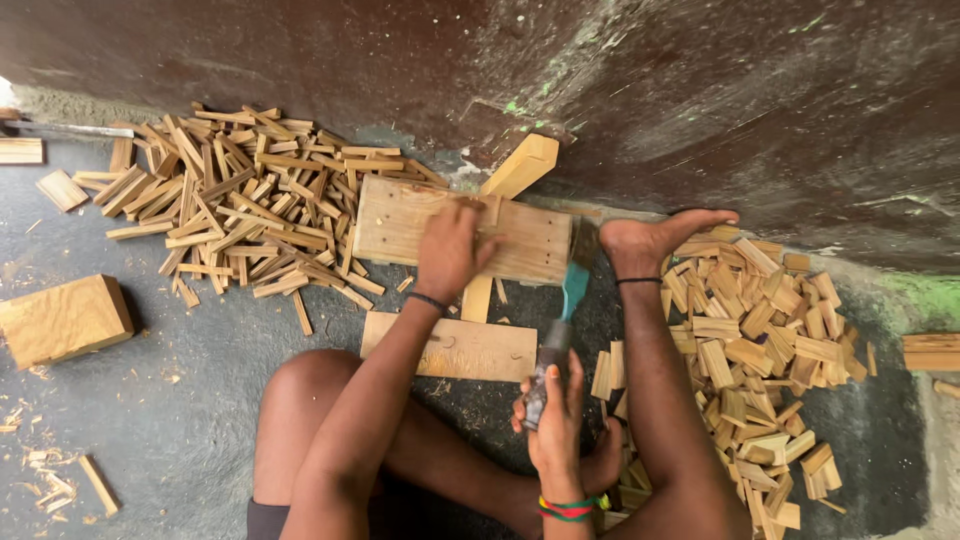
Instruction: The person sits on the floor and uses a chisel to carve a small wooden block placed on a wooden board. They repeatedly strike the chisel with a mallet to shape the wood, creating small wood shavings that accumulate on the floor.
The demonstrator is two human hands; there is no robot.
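My left hand (450, 250) presses flat on a wooden board (400, 225) that stands on edge atop another plank (455, 348) on the ground. My right hand (555, 415) grips the handle of a hammer (572, 290) with a teal neck; its head rests at the board's right end. My bare foot (655, 240) braces against that same end of the board. A long wooden block (520, 165) leans behind the board against the wall.
A heap of small cut wood strips (230, 200) lies to the left, another pile (760, 340) to the right. A thick wood block (65, 320) sits at far left. A dark stained wall (700, 90) runs behind. Shavings (45, 480) litter the grey floor.
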